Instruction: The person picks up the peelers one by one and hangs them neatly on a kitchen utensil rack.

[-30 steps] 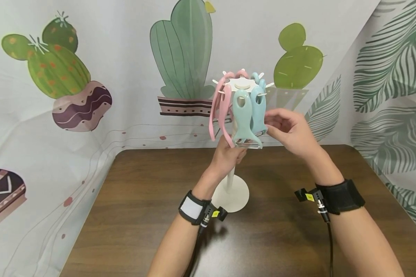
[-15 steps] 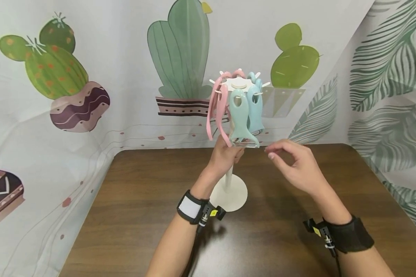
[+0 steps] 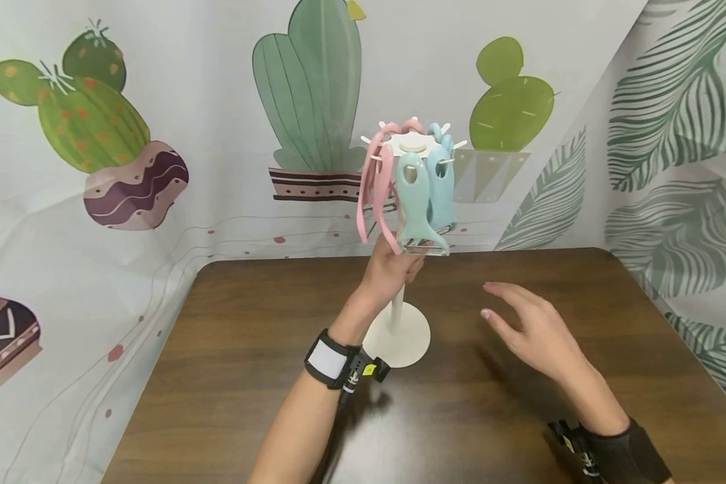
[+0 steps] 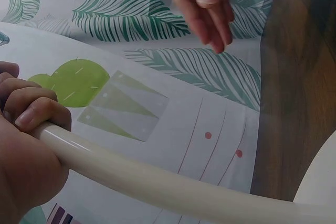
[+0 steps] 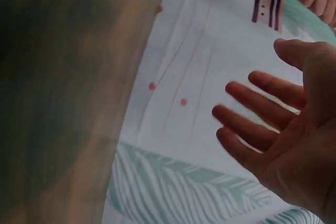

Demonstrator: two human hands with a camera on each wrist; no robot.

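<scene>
My left hand (image 3: 388, 270) grips the pole (image 4: 131, 174) of a white hanging stand, its fingers wrapped round just beneath the hooks. From the stand's hooked top (image 3: 413, 142) hang several peelers: a mint green peeler (image 3: 414, 195) in front, a blue peeler (image 3: 441, 188) to its right, a pink peeler (image 3: 384, 195) to its left, and others partly hidden behind. The stand's round base (image 3: 402, 346) is over the table. My right hand (image 3: 535, 329) is away to the right of the stand, fingers spread and holding nothing, as the right wrist view also shows.
A brown wooden table (image 3: 230, 376) lies below both hands. Behind it hangs a white cloth (image 3: 218, 134) printed with cacti and leaves. Each wrist wears a black strap (image 3: 626, 450) with a small camera and cable.
My right hand has come away from beside the blue peeler, moving down and to the right, and its fingers have spread. The left hand keeps its grip on the pole.
</scene>
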